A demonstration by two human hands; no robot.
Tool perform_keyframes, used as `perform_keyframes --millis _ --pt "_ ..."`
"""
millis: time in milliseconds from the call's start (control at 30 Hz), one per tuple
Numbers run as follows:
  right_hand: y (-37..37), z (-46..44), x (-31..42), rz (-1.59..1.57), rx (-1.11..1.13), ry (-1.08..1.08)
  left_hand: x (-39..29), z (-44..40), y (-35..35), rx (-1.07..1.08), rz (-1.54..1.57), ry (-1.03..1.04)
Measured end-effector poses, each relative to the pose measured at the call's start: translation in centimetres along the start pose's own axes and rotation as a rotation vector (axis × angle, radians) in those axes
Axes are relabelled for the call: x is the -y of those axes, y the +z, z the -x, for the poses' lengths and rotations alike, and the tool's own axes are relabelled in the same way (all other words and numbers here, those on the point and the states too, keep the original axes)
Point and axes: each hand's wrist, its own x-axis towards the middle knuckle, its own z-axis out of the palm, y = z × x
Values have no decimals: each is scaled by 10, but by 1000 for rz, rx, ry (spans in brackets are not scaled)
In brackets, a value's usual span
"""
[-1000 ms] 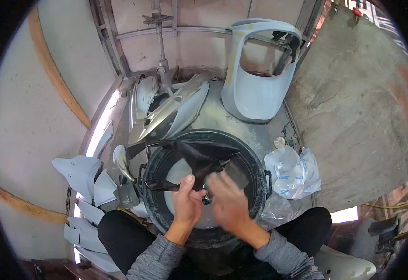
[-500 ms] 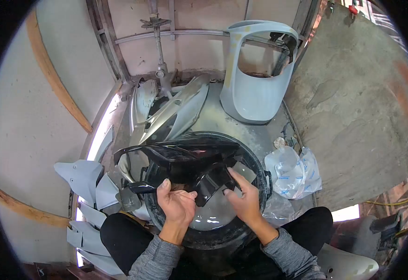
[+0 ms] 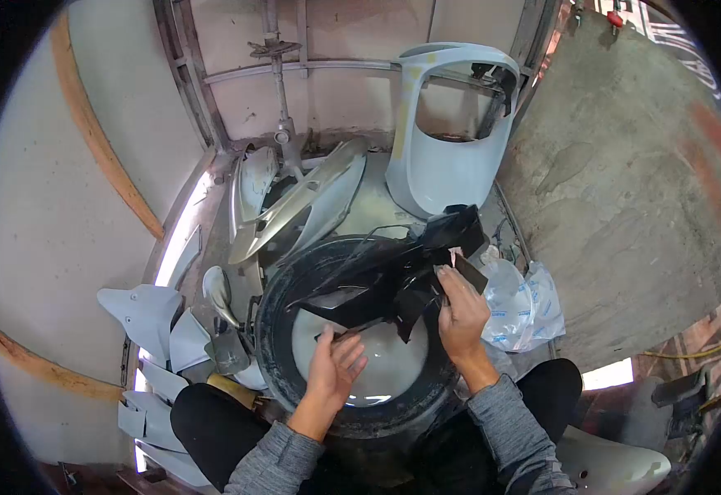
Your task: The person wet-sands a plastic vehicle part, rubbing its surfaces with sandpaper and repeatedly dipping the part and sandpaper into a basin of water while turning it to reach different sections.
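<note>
A glossy black plastic part [image 3: 401, 285] with angular ends is tilted over a round black tub [image 3: 274, 363]. Cloudy whitish water [image 3: 389, 363] shows in the tub below it. On the right, my right hand [image 3: 463, 318] is closed on the part's edge, fingertips at its upper right end. My left hand [image 3: 335, 371] is at the part's lower left edge, palm up with the fingers spread and not wrapped round it.
A pale blue-white shell [image 3: 451, 177] stands behind the tub. Silver panels [image 3: 298, 206] lean at the back left, and grey pieces [image 3: 142, 313] lie at the left. Clear plastic bags [image 3: 521, 305] are on the right, beside a large grey board [image 3: 624, 190].
The black part has turned and swung up to the right, away from the left side of the tub. My right hand has risen with it, and my left hand has shifted right and lower.
</note>
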Motion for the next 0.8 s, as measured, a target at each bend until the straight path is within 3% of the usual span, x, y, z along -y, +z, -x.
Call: perform_keyframes --millis 67,100,167,200,233,300,333,400,433,500,533,633,667,767,800 --pt "6 7 -15 29 -14 -16 -1 -2 -2 -227 -30 65" --pt "6 12 -19 33 -14 -13 1 -5 -6 -225 -32 62" --pt "5 20 -27 52 16 7 8 -17 -14 -232 -234 420" --pt "5 23 -31 57 20 9 16 -19 -5 -483 -439 648" --pt "6 27 -35 73 37 15 8 -12 1 -482 -441 640" --pt "7 36 -42 92 61 23 -13 1 14 -207 -1289 1180" --pt "8 42 -43 63 61 39 -16 -4 23 -206 -1289 1170" --pt "10 55 -46 16 73 95 -23 -15 41 118 -1585 1051" --pt "9 62 -48 18 79 97 -24 -22 46 120 -1584 1044" --pt "8 73 -52 -36 122 150 -27 -39 56 229 -1770 822" --pt "4 78 -53 -50 135 175 -37 -41 65 324 -1842 581" --pt "-7 83 -63 -139 211 166 -20 -66 56 520 -1859 584" --pt "-10 83 -64 -135 216 172 -7 -80 45 509 -1835 775" --pt "-20 74 -61 -203 374 244 -14 -76 58 529 -1739 582" --pt "-21 71 -60 -147 421 225 -15 -77 59 542 -1737 630"
